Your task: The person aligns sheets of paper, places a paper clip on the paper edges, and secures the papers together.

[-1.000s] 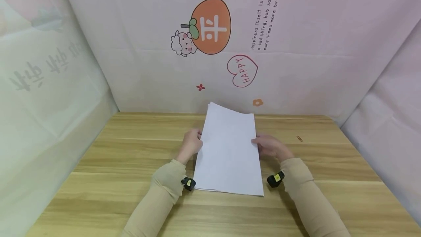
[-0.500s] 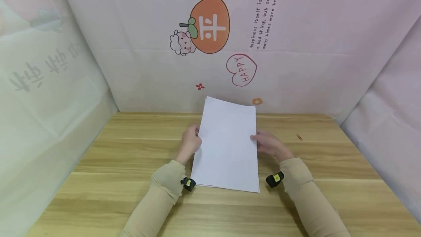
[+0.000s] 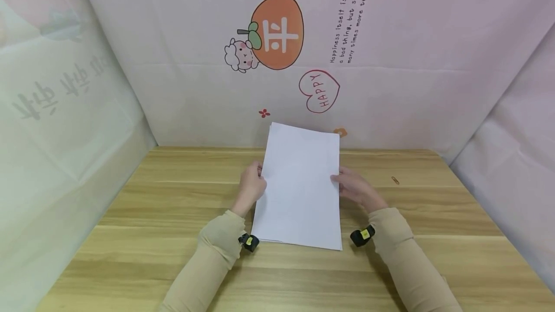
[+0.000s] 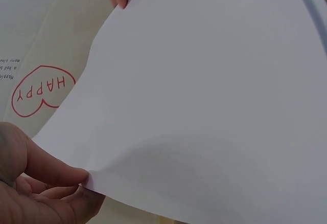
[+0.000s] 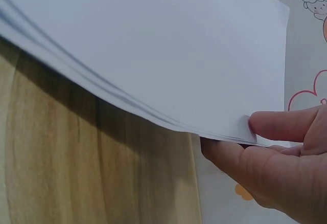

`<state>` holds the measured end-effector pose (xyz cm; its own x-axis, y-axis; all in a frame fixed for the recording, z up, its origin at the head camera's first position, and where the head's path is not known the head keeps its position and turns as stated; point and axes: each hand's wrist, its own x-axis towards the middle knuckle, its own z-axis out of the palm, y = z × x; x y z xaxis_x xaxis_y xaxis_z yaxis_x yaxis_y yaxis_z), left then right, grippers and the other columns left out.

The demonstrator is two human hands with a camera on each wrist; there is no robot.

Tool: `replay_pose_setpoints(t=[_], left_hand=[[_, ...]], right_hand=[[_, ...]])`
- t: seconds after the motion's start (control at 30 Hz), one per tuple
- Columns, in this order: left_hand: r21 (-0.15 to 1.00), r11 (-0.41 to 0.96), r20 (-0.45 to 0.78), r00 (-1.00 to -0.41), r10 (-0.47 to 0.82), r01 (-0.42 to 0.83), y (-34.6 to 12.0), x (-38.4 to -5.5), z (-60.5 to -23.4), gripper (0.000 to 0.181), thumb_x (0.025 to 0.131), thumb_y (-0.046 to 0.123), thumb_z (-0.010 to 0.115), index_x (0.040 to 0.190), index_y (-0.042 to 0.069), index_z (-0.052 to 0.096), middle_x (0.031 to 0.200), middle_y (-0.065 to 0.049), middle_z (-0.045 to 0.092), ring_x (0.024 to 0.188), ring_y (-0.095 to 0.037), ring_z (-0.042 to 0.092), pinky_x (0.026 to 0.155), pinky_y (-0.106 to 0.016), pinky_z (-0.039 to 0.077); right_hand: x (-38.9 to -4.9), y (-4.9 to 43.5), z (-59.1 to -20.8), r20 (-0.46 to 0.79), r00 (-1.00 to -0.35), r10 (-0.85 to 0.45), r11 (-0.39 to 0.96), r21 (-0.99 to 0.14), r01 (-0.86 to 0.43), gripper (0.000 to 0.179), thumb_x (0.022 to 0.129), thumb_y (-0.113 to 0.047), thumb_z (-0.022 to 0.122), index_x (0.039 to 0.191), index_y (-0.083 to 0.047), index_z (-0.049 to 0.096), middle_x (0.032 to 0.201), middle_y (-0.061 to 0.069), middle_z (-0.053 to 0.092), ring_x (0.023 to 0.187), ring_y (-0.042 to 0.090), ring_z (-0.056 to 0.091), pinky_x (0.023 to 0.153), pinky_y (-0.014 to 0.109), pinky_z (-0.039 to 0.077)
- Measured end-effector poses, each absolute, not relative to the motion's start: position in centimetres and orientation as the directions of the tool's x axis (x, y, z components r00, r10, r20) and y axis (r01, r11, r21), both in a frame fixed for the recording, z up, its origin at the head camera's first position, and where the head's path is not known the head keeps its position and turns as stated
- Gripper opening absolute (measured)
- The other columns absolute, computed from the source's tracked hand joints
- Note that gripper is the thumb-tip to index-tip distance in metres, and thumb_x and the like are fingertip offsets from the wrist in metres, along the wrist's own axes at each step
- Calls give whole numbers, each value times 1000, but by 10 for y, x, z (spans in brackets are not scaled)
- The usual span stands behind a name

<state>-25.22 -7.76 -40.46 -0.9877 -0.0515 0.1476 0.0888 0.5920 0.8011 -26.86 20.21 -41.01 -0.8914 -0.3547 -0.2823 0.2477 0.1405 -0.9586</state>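
A few sheets of white paper (image 3: 301, 187), stacked together, are held between both hands above the table, their far end tilted up. On the left long edge, my left hand (image 3: 251, 184) pinches the stack, thumb on top and fingers beneath, as the left wrist view shows at the hand (image 4: 51, 183). My right hand (image 3: 355, 187) grips the opposite edge the same way. Slightly spread layers show along the paper's edge (image 5: 127, 104) in the right wrist view, next to my right thumb (image 5: 278, 126).
A small reddish paper clip (image 3: 395, 180) lies on the wooden table (image 3: 433, 235), right of the right hand. Behind the table hangs a white printed cloth (image 3: 195, 105), with more cloth along both sides. Each wrist wears a small black camera (image 3: 362, 236).
Both hands have raised the paper slightly. Its far end now stands higher against the back cloth and overlaps the orange flower print. The grip on both edges stays the same.
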Motion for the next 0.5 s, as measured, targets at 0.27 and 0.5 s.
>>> replay_pose_setpoints(t=[0.27,0.5], left_hand=[[808,577,186,-980,-66,114,-75,-251,-403,25,81,-13,43,101,-4,55,88,-17,59,81,-29,55,73,-40,49],[846,523,168,-983,-76,104,-74,-251,-403,30,85,-10,40,112,-5,53,105,-22,61,99,-34,58,87,-44,49]], right_hand=[[-268,200,-405,-273,-896,-350,139,-961,239,55,103,-8,28,149,4,3,150,28,21,133,35,32,102,41,38],[-267,199,-402,-259,-901,-349,122,-965,231,57,102,-7,26,150,0,-3,153,27,16,139,40,23,111,50,26]])
